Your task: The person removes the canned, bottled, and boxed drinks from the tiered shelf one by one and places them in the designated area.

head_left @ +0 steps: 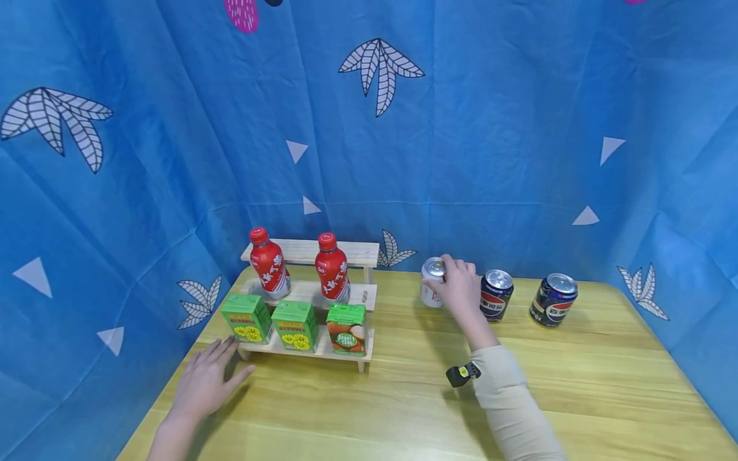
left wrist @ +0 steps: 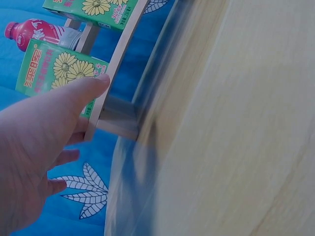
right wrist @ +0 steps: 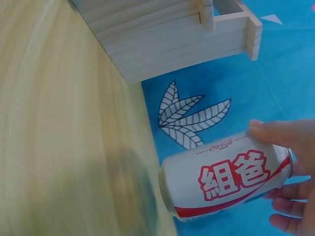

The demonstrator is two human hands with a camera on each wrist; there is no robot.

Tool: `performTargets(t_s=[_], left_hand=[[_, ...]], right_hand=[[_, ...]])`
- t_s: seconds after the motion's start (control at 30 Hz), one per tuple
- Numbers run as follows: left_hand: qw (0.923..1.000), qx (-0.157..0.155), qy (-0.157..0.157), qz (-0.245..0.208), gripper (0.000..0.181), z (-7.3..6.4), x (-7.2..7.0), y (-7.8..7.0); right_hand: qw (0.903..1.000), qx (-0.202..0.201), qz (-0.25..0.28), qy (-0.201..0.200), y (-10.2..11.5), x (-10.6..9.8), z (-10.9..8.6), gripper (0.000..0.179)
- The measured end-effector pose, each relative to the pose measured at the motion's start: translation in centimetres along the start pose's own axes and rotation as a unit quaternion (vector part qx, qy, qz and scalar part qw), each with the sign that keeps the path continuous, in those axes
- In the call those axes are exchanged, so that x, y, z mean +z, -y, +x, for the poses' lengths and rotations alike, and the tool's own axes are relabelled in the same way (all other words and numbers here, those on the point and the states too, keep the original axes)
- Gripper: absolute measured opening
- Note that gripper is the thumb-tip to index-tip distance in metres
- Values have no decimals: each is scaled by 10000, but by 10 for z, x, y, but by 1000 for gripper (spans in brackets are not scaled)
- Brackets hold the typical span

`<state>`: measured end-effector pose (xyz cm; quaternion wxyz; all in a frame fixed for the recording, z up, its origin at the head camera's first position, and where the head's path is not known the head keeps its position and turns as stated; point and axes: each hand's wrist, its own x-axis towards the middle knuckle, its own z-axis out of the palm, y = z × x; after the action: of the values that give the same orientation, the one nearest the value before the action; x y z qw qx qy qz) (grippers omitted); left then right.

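My right hand [head_left: 459, 285] grips a white soda can [head_left: 430, 296] near its top, thumb on one side and fingers on the other. Red characters and a red band mark the can [right wrist: 224, 179] in the right wrist view; whether its base touches the table cannot be told. Spread beside the front left corner of a tiered wooden shelf [head_left: 340, 349], my left hand [head_left: 204, 378] holds nothing. Closest to it is a green drink carton [head_left: 246, 318] with yellow flowers on the bottom tier. In the left wrist view the thumb overlaps that carton [left wrist: 54, 66].
Another flower carton [head_left: 295, 326] and a brown-green carton [head_left: 348, 330] share the bottom tier. Two red bottles [head_left: 269, 266] [head_left: 332, 269] stand behind them. Right of my right hand are two dark cola cans [head_left: 496, 296] [head_left: 553, 301]. A blue curtain [head_left: 490, 160] backs the wooden table [head_left: 403, 410].
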<state>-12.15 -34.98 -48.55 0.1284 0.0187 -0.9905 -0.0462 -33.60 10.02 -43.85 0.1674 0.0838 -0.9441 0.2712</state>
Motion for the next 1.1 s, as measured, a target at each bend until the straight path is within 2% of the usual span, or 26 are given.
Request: performTargets(t_s=[0.3, 0.77, 1.1], left_hand=[[10000, 5, -43, -5, 76, 0, 2, 2], [9997, 108, -222, -43, 74, 0, 3, 1], [9999, 13, -112, -60, 75, -1, 3, 1]], right_hand=[[9998, 184, 32, -53, -3, 10, -5, 73], [9998, 200, 41, -55, -6, 16, -10, 73], [9986, 461, 79, 243, -3, 15, -9, 75]])
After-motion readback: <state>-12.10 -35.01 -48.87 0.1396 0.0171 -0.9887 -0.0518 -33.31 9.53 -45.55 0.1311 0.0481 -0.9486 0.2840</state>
